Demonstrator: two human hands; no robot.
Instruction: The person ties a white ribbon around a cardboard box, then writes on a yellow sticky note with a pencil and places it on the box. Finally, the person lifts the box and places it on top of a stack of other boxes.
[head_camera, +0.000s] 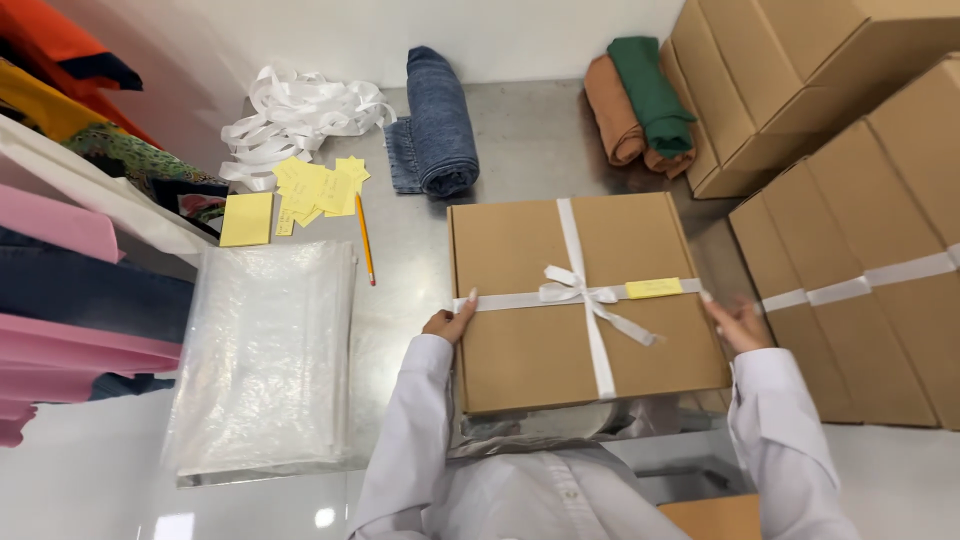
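A flat brown cardboard box (520, 300) lies on the steel table (520, 140) in front of me. White ribbon crosses it both ways and is tied in a bow (572, 288), with a small yellow note (654, 288) tucked under the ribbon. My left hand (450, 322) grips the box's left edge, thumb on top. My right hand (738, 320) grips the right edge. Both arms wear white sleeves.
A stack of clear plastic bags (265, 360) lies at the left. Yellow notes (300, 195), a pencil (365, 240) and loose white ribbon (300, 115) lie beyond. Folded denim (440, 125) and rolled brown and green cloth (640, 100) sit farther back. Stacked boxes (860, 220) stand at the right, folded clothes (70, 240) at the left.
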